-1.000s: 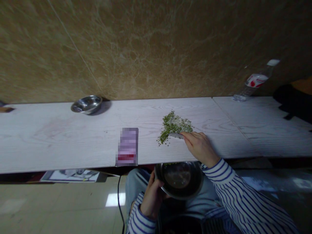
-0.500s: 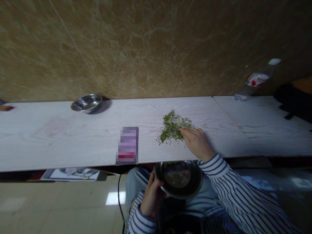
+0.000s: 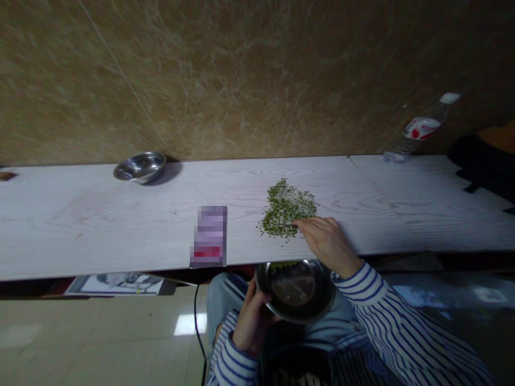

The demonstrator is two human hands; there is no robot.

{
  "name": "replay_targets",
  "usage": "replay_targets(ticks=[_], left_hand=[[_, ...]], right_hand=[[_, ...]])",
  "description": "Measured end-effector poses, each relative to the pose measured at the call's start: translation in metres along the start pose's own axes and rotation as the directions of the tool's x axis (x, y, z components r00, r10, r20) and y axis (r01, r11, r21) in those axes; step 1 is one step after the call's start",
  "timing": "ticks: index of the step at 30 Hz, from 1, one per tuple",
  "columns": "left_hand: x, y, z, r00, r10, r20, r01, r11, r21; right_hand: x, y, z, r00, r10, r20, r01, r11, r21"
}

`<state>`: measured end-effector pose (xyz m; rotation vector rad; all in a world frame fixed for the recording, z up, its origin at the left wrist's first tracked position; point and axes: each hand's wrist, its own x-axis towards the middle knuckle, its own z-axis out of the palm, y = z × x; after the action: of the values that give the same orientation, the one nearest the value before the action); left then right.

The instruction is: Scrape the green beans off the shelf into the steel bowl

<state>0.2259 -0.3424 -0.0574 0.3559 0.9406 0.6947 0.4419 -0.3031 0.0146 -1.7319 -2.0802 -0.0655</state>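
Small green beans, like mung beans [image 3: 284, 206], lie spread in a loose patch on the white wood-grain tabletop. My right hand [image 3: 325, 238] is at the near right side of the patch, fingers pressed together. A thin greyish edge sticks out left from the fingertips among the beans; its kind is too small to tell. Below the table's front edge, my left hand [image 3: 253, 316] grips the left rim of a steel bowl [image 3: 295, 292], thumb on the rim. The bowl is tilted up under the edge, with some green beans at its far side.
A second steel bowl [image 3: 140, 168] stands at the back left by the marbled wall. A phone [image 3: 209, 236], its screen blurred out, lies left of the beans. A plastic bottle [image 3: 418, 131] stands at the back right, near a dark cloth item [image 3: 483, 166].
My right hand has drawn slightly toward the front edge, and beans have shifted nearer with it. My left hand still holds the bowl under the edge. The view has moved slightly.
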Motion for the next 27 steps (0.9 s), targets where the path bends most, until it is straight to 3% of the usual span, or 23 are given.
replay_targets(ticks=[13, 27], left_hand=[[-0.003, 0.001, 0.003, 1.0, -0.003, 0.007, 0.003, 1.0, -0.013], [-0.007, 0.002, 0.007, 1.0, -0.011, -0.025, 0.011, 1.0, -0.018]], right_hand=[[-0.017, -0.011, -0.002, 0.997, -0.064, 0.033, 0.063, 0.998, 0.023], [-0.04, -0.005, -0.01, 0.999, -0.013, 0.031, 0.012, 0.999, 0.038]])
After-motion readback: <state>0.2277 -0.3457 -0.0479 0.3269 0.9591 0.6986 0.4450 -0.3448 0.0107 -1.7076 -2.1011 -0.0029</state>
